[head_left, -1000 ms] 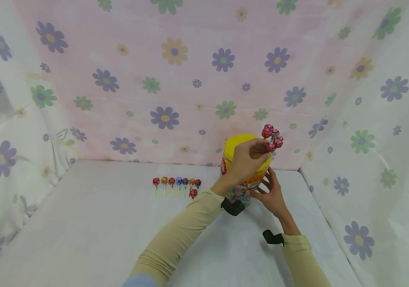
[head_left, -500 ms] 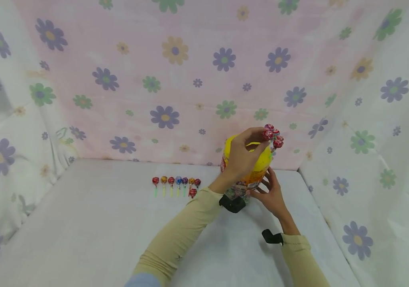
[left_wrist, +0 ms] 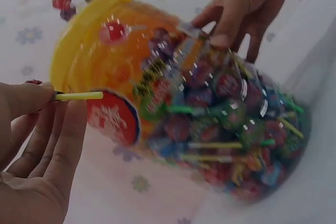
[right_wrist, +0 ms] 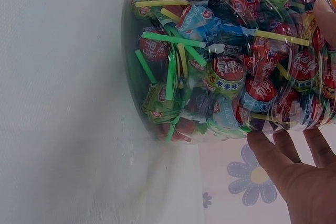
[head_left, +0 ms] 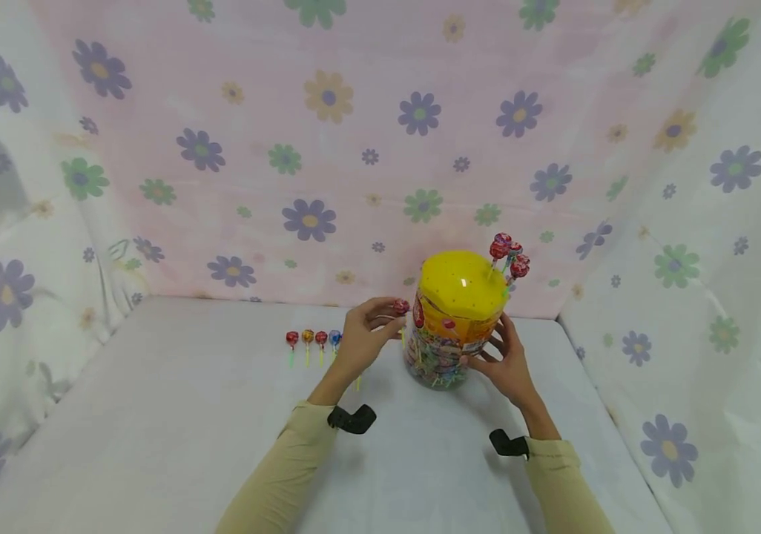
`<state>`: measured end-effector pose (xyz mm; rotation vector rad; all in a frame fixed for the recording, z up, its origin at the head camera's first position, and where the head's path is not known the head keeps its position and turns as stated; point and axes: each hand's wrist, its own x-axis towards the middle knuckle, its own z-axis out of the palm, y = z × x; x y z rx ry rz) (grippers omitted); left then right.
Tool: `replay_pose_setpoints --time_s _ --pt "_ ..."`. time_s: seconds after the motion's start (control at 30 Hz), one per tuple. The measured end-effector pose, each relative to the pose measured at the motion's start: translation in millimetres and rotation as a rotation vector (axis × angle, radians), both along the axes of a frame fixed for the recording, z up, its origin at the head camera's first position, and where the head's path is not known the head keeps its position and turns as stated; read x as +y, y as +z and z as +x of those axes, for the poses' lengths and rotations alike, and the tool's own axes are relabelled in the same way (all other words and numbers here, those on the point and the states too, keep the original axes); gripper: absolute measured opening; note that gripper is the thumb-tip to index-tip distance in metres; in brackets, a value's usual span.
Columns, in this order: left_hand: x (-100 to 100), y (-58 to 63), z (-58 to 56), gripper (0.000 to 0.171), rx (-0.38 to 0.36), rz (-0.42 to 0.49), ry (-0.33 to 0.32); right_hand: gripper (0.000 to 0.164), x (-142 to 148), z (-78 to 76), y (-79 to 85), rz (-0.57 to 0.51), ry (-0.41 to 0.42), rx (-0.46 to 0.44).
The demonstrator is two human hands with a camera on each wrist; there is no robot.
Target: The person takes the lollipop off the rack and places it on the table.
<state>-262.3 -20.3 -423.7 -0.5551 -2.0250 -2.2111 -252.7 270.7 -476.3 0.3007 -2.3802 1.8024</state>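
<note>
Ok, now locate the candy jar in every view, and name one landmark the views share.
Head: the candy jar stands right of centre, its yellow top uppermost.
Left wrist: it slants across the middle, yellow top toward the left, base toward lower right.
Right wrist: it fills the upper right, cut off by the frame, yellow top out of view.
Shared landmark: the right hand, touching the jar in all three.

This looks like a small makeshift booth, with a pink flowered backdrop and white flowered side sheets enclosing a white desk.
</note>
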Motion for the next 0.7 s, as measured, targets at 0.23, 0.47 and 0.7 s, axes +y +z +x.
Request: replay_pose_setpoints --time_s 0.23,0.47,0.7 --pt "-44.0 -60.0 2.1 0.036 -0.234 -0.116 0.083 0.102 -0.4 2.7 0.7 -0.009 -0.003 -0.002" --pt "-72.4 -94.3 1.0 0.03 -0.249 -0.325 0.249 0.103 -0.8 2.3 1.7 -0.01 -0.005 -0.003" --pt "-76.9 -105.5 -2.4 0.026 -0.253 -0.427 0.297 0.102 -2.6 2.1 0.8 -0.016 -0.006 -0.017"
